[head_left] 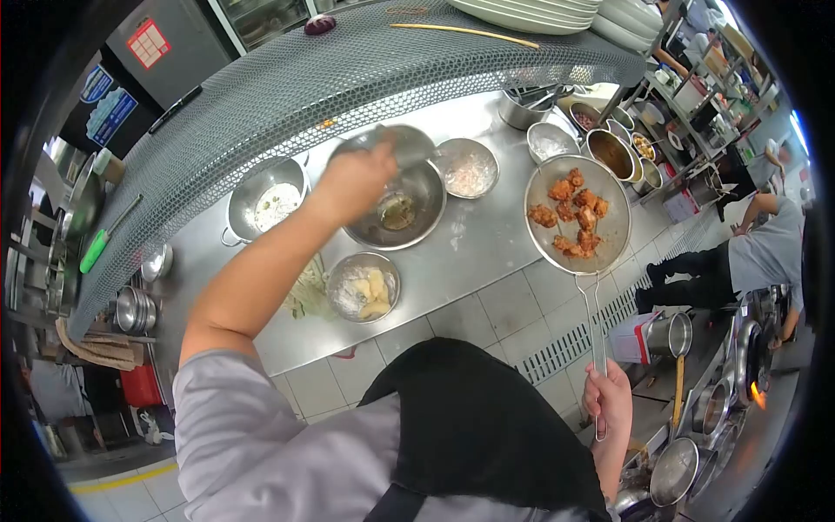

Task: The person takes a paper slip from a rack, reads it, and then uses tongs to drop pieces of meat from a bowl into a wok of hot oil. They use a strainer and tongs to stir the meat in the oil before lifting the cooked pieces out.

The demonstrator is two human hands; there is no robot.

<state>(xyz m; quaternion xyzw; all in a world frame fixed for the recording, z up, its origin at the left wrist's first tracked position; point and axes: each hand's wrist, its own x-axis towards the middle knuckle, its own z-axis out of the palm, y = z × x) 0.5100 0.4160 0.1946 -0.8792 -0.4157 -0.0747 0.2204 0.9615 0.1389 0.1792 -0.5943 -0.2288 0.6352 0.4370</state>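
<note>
My left hand [355, 181] is over the large steel bowl [426, 222], its fingers closed on a grey metal bowl [409, 146] that is blurred. Some dark greenish seasoning [397, 211] lies in the bottom of the large bowl. My right hand [609, 396] grips the wire handle of a round strainer [541, 239] at the right, and browned fried pieces [574, 213] rest in it. Around the large bowl are a bowl of white powder [467, 168], a bowl of flour with pale yellow pieces [364, 288] and a colander with white contents [277, 206].
A mesh-covered shelf [261, 76] arches above the steel table [487, 239], with stacked plates [531, 15] on it. Sauce pots [611, 152] stand at the right. Another person [765, 252] is by the stove, where a flame [758, 396] shows.
</note>
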